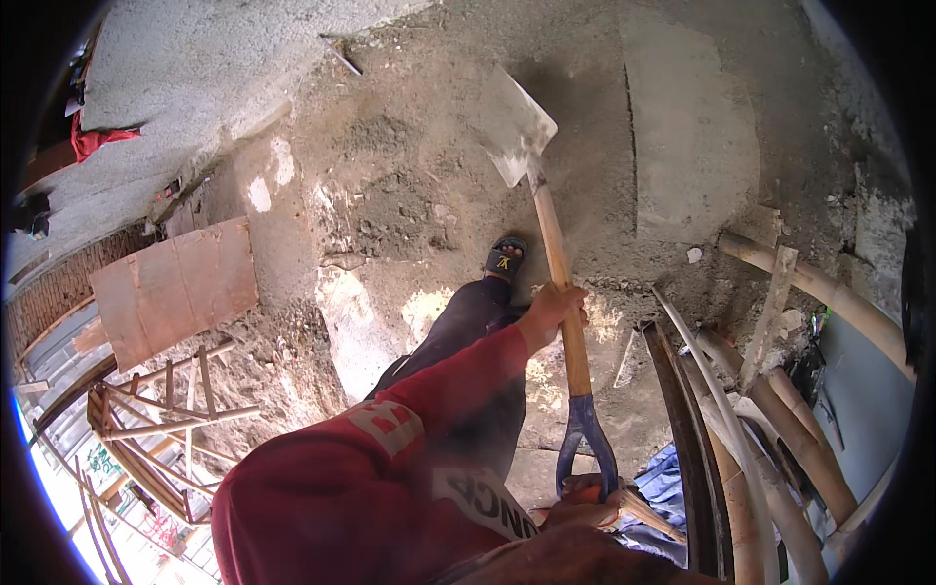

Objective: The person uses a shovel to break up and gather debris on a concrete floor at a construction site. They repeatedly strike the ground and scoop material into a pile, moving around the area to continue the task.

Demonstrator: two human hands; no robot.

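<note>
A shovel (552,229) with a pale metal blade, a wooden shaft and a dark blue D-shaped handle runs from top centre to bottom centre. My left hand (556,314), in a red sleeve, is wrapped round the middle of the shaft. At the near end, my right hand (583,502) grips the blue handle, its fingers partly hidden. The blade (522,127) is low over the dusty grey ground ahead of my foot; whether it touches the ground I cannot tell. Loose broken soil (400,210) lies to the left of the blade.
My sandalled foot (505,258) stands beside the shaft. Bamboo poles (809,278) and planks lean at the right, near blue cloth (663,487). A brown board (175,288) and a wooden ladder-like frame (161,424) are at the left. A wall (205,68) rises at upper left.
</note>
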